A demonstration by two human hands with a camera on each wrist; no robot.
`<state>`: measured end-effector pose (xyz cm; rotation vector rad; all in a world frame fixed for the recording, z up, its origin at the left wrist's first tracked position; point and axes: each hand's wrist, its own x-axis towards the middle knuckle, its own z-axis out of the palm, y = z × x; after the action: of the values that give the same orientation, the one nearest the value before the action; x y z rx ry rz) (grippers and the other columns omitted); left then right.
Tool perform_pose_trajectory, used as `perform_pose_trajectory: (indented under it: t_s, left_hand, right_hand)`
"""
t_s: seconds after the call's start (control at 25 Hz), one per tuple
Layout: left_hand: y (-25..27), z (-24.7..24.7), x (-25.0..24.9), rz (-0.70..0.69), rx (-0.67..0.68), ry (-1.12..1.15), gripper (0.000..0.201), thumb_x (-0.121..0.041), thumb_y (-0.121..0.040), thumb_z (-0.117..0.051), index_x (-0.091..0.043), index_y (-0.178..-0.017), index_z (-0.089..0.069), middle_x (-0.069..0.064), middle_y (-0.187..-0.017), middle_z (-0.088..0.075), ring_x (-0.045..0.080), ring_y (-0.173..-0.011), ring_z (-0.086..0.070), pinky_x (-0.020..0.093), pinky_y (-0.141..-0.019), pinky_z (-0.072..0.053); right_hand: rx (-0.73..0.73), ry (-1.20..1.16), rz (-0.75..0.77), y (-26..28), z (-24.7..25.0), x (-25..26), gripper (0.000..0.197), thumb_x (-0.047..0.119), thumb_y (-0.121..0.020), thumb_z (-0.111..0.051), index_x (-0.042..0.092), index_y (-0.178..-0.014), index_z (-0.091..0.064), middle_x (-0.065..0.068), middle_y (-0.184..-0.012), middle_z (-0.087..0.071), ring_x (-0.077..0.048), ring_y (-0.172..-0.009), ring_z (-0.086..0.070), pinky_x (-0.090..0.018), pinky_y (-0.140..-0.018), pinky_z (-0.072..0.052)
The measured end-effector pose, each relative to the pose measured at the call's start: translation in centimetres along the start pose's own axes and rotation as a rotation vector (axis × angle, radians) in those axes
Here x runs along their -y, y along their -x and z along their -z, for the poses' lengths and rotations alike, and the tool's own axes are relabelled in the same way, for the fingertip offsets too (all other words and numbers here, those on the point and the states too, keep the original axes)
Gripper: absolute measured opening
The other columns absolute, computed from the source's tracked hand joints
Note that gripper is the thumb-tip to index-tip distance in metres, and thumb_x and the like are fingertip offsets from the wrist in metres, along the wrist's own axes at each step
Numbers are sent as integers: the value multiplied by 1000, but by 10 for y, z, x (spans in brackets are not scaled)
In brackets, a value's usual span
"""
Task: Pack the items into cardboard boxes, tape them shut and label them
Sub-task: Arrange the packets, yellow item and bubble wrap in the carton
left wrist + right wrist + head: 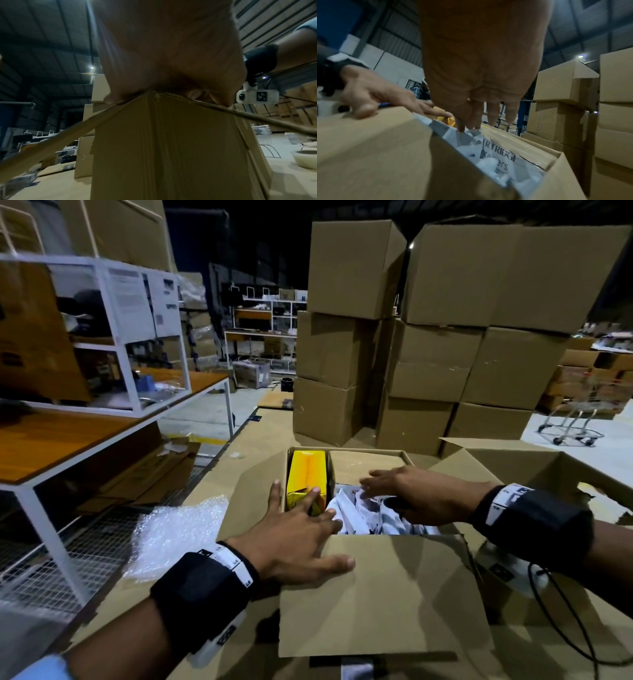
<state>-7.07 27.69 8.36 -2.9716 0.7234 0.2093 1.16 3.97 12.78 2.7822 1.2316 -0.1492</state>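
We are looking down at an open cardboard box (376, 594) sitting on a cardboard-covered table (239, 440), its flaps spread outward. Inside it, a yellow carton (306, 477) is standing upright against the left wall, a brown cardboard piece (363, 463) is lying at the far end, and crumpled white printed paper (359, 515) is filling the near right part.

Our left hand (301, 535) is resting over the near left corner of the box with its fingers spread and fairly straight; the fingertips are reaching the yellow carton and the edge of the paper, while the thumb is lying on the near flap. From the left wrist view, that hand (171, 60) is draping over the box corner (150, 93), not clamped on anything.

Our right hand (407, 494) is reaching in from the right, palm down, fingers extended and slightly apart. In the right wrist view its fingertips (462, 128) are pressing into the paper (488, 155), without curling round it.

Both hands are open and near each other over the box.

A sheet of bubble wrap (174, 532) is lying on the table just left of the box. Stacked closed cartons (428, 337) are standing beyond it, and a white-framed shelf unit (102, 337) is standing to the left.
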Motion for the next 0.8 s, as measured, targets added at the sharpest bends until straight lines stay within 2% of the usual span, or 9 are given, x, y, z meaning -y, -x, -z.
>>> perform_pose_trajectory:
  t_s: [0.08,0.2,0.32,0.44,0.52,0.6,0.64,0.72,0.8]
  left_hand:
    - [-1,2,-1,0,20,10,78,-77,-94,-23,-31,-157,-27,-9,-167,-16,19,-154,16,73,-108,18]
    - [0,4,-3,11,3,16,78,-76,-94,-23,-28,-156,-29,-8,-167,-18,19,-154,13,72,-109,17]
    - [-1,1,-9,34,-81,-8,84,-76,-94,-20,-24,-159,-19,-4,-168,-12,20,-155,9,67,-115,13]
    - [-11,1,-20,-31,-124,-31,84,-77,-93,-16,-28,-161,-6,-6,-169,-4,19,-154,14,65,-116,13]
    - [-20,5,-27,-96,-106,-29,78,-76,-94,-18,-34,-160,-12,-8,-168,-5,19,-154,16,67,-114,15]
    - [-28,9,-31,-136,-83,-31,73,-75,-96,-22,-36,-157,-25,-9,-167,-14,19,-154,14,68,-113,16]
    - [-29,10,-31,-139,-65,-28,72,-75,-95,-24,-36,-155,-30,-6,-167,-18,18,-154,12,68,-113,16]
    - [-31,11,-31,-118,-10,-2,72,-76,-94,-26,-35,-152,-35,4,-168,-14,18,-155,7,66,-115,17]
    - [-31,9,-29,-102,24,13,72,-78,-93,-25,-34,-149,-41,13,-167,-12,20,-156,-1,61,-118,16]
  right_hand:
    - [113,31,-8,4,-2,0,67,-10,-85,-44,26,-140,-54,0,-158,-38,-26,-147,-32,-49,-113,-37]
    - [166,-40,-7,4,-5,3,71,-11,-82,-45,21,-145,-50,1,-156,-42,-29,-132,-50,-45,-104,-44]
    - [62,-62,4,7,-1,0,63,-9,-84,-44,23,-136,-58,-1,-150,-50,-27,-132,-52,-45,-104,-46]
    - [-81,-16,-70,19,4,-11,54,-3,-89,-44,26,-130,-63,-2,-138,-61,-25,-127,-56,-41,-105,-46]
    - [-14,6,-78,26,6,-12,52,0,-88,-47,29,-126,-66,-3,-133,-64,-25,-124,-58,-38,-99,-49]
    - [95,-14,-81,34,5,-8,55,-2,-85,-48,30,-125,-67,-2,-129,-66,-22,-115,-62,-29,-90,-49]
    - [122,-24,-81,36,4,-6,54,-2,-85,-48,30,-124,-67,-2,-128,-67,-22,-114,-63,-28,-89,-50]
    - [144,-51,-92,40,2,-6,52,1,-84,-50,29,-124,-67,-3,-125,-68,-27,-119,-61,-37,-92,-51]
    - [165,-71,-126,43,-1,-9,52,3,-83,-50,28,-125,-66,-6,-121,-68,-27,-112,-62,-41,-91,-51]
